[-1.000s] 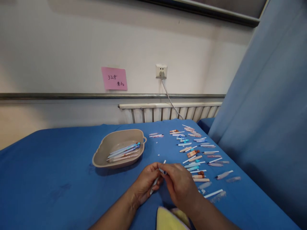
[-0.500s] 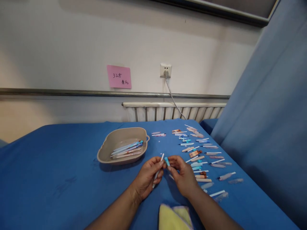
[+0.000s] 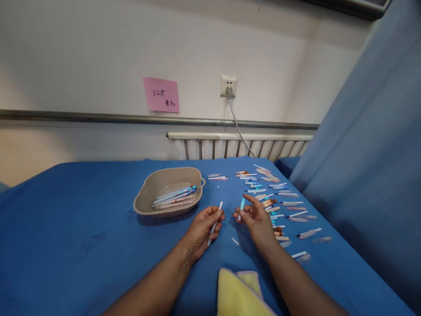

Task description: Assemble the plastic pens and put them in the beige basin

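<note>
My left hand (image 3: 204,228) is closed around a slim white pen piece (image 3: 215,226), its white end sticking up past the thumb. Apart from it, on the right, my right hand (image 3: 255,221) pinches a short light-blue pen part (image 3: 242,205) between thumb and fingers, holding it nearly upright. A small white pen piece (image 3: 237,242) with a thin dark tip lies on the cloth below and between the hands. Beyond my right hand, several pen parts (image 3: 297,214) in white, blue, orange and pink lie in rough rows.
A beige plastic basket (image 3: 141,202) holding several pens (image 3: 174,197) stands left of centre on the blue tablecloth (image 3: 82,202). A folded yellow cloth (image 3: 235,294) lies near the front edge. Behind are a white radiator (image 3: 237,137) and a plugged-in cable (image 3: 237,125); a blue curtain (image 3: 362,145) hangs right.
My hands have drawn apart: the right hand has moved right and up with the light-blue part, now upright. The small white piece on the cloth shows more fully. The view has tilted slightly down.
</note>
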Demonstrator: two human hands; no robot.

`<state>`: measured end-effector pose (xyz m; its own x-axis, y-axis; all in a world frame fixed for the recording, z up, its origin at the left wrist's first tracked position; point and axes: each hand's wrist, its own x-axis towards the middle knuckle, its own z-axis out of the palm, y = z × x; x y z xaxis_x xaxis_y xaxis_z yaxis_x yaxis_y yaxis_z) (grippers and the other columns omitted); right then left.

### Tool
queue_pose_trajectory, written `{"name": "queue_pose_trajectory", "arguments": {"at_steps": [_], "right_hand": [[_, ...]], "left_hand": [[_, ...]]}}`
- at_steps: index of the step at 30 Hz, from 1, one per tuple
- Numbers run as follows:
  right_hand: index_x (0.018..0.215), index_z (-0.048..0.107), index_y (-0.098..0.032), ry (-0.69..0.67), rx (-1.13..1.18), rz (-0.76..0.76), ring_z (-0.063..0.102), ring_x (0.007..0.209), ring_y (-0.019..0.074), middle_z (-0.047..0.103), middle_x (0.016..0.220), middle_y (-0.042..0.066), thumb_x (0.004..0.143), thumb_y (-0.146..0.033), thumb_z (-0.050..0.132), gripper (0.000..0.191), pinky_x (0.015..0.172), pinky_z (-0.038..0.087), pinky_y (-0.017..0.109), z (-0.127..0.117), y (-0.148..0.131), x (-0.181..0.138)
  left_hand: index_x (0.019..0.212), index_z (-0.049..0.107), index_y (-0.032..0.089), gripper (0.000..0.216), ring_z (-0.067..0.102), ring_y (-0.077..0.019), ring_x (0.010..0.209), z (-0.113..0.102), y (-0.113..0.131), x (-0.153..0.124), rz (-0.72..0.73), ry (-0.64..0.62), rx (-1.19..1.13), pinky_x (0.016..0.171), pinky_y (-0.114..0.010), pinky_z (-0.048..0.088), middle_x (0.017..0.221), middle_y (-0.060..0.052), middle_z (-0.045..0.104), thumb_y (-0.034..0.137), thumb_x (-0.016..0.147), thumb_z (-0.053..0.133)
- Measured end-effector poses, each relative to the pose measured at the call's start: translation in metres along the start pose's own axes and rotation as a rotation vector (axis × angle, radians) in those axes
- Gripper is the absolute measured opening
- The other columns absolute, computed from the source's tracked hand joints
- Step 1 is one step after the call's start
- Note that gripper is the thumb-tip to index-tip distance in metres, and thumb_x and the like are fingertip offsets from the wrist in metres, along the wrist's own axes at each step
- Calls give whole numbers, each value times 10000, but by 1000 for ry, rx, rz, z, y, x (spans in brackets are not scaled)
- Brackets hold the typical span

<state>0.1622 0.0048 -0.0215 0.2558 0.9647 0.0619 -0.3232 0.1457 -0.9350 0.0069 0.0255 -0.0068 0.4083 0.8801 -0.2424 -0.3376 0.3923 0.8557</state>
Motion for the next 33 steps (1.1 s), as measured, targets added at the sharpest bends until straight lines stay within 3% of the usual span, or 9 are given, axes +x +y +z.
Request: {"name": "queue_pose_trajectory", "arguments": {"at_steps": [6, 10, 15, 19, 26, 33], "right_hand": [[949, 525, -202, -11, -144, -9, 581, 499, 118, 588, 644, -51, 704, -348, 635, 305, 477, 443, 233, -10, -5, 4], [819, 559, -212, -31, -474, -70, 494, 445, 107, 553, 575, -63, 701, -251, 581, 126, 438, 353, 213, -18, -9, 2], [699, 649, -232, -329, -1148, -121, 580, 608, 169, 651, 628, -3, 708, -193, 576, 83, 537, 326, 242, -26, -26, -11], [757, 676, -242, -508, -1444, -19, 616, 684, 202, 700, 731, 23, 677, -266, 653, 87, 533, 286, 250, -24, -36, -20], [822, 662, -213, -648, -1538, -64, 624, 771, 207, 702, 818, 51, 753, -231, 577, 111, 600, 306, 265, -17, -29, -23], [880, 614, -180, -516, -1457, -139, 608, 819, 202, 681, 871, 82, 818, -198, 497, 133, 650, 321, 266, -15, -18, -18]], "left_hand": [[761, 497, 158, 244, 376, -12, 410, -4, -2, 3, 13, -16, 15, 330, -129, 199, 707, 33, 546, 303, 720, 690], [756, 501, 154, 237, 374, -12, 406, -5, -4, 3, -2, -41, 14, 330, -133, 196, 706, 28, 546, 303, 726, 683], [780, 518, 147, 213, 386, -17, 416, -5, -4, 3, -20, -32, -3, 326, -130, 190, 704, 19, 542, 286, 731, 671], [777, 510, 148, 203, 378, -14, 414, -6, -6, 4, -24, -30, -12, 326, -125, 190, 710, 17, 538, 273, 738, 664], [774, 504, 149, 187, 371, -14, 414, -7, -7, 5, -18, -25, -15, 326, -126, 186, 713, 16, 531, 271, 759, 644], [776, 521, 145, 186, 376, -17, 410, -7, -6, 6, -10, -40, 6, 324, -129, 194, 699, 16, 533, 276, 752, 651]]}}
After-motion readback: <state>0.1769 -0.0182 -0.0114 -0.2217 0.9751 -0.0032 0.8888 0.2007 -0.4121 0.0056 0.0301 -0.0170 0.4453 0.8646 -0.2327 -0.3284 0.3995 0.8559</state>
